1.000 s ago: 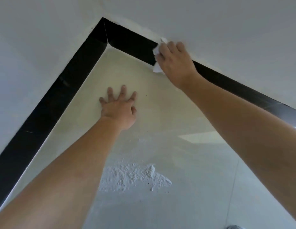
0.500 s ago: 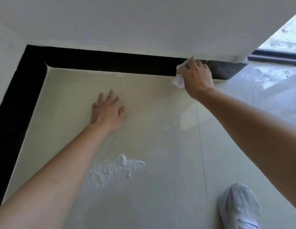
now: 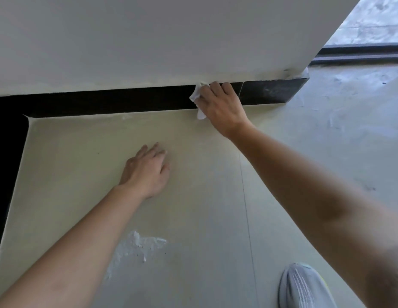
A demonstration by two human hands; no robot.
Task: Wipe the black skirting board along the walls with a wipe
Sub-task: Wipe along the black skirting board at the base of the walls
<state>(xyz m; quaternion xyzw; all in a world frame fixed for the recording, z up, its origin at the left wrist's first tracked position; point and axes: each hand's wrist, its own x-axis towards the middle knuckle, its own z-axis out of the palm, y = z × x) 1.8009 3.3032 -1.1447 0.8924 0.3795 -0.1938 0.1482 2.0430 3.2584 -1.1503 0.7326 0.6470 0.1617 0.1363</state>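
left hand [image 3: 147, 172]: flat on the floor [image 3: 193, 218], fingers straight and close together, holding nothing; good as a prop, so lean on it to stay steady.
right hand [image 3: 222, 107]: fingers bent round the wipe [image 3: 197, 96], pushing it onto the board; best pushed firm and flat, not only with the tips.
wipe: white and scrunched, poking out left of the right hand, touching the board from its top edge down to the floor line; worth turning to a clean side once grey.
skirting board [image 3: 104, 101]: black strip at the foot of the wall [image 3: 149, 41]; dark and clean-looking left of the hand, likely done already.
dusty end [image 3: 273, 91]: grey and smudgy, right of the hand, past a thin joint; likely next, so slide one long way to the corner, top edge too, no skipped bits.
count of shoes: one shoe [image 3: 304, 287], grey and white, nearest, low on the right.
count of powder patches: one powder patch [image 3: 135, 245], white, on the floor between the arms; better not dragged through with the wipe.
count of hands: two.
count of wipes: one.
count of board strips: two, one along the left wall, one along the far wall, meeting in the corner.
count of walls: two seen.
count of rails: dark rail [image 3: 360, 54] far off on the right; too blurry to count its bars.
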